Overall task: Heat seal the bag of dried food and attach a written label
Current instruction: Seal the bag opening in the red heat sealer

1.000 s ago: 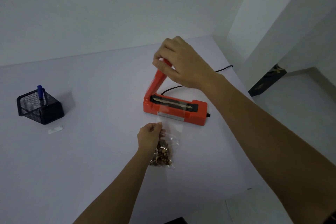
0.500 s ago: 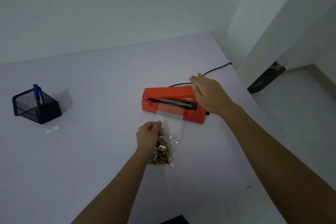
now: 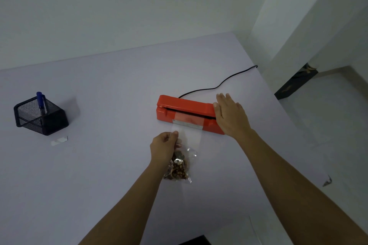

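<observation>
White tabletop [image 3: 109, 165] is bearing the sealer [image 3: 183, 105], lying nine-to-three; the bag [image 3: 188, 145] is reaching into it from six, left hand [image 3: 162, 149] pinching it; right hand [image 3: 231, 117], flat, is pressing the three-o'clock end.

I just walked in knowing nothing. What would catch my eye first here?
The bright red heat sealer sits mid-table, closed on the top of the clear bag of dried food, with the right hand flat on its right end. The left hand pinches the bag nearer the camera. A black mesh holder with a blue pen stands far left.
</observation>
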### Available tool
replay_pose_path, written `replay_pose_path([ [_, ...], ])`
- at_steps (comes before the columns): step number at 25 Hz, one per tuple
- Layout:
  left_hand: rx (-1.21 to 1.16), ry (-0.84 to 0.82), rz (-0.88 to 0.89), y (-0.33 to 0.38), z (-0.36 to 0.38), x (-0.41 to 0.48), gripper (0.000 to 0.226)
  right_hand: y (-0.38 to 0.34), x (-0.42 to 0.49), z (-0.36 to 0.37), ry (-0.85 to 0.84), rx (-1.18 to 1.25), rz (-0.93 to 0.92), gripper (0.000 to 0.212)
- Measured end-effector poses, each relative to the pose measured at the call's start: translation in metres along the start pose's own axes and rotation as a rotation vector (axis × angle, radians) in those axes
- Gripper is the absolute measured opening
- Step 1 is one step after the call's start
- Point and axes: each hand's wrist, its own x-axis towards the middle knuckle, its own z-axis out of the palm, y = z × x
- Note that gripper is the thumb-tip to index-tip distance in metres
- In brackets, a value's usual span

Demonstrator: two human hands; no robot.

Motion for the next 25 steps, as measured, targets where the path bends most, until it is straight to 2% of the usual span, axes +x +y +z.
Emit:
replay_pose_path([
  [11, -0.055, -0.03, -0.003, -0.004, 0.001, 0.004, 0.024, 0.002, 0.0, 0.012, 0.091, 0.01, 0.035, 0.047],
  [17, -0.075, -0.056, -0.014, -0.007, 0.001, 0.009, 0.025, 0.004, 0.002, 0.015, 0.124, -0.018, 0.027, 0.06],
  [25, -0.068, -0.082, -0.017, -0.01, 0.001, 0.013, 0.026, 0.006, 0.003, 0.017, 0.145, -0.035, 0.023, 0.052],
])
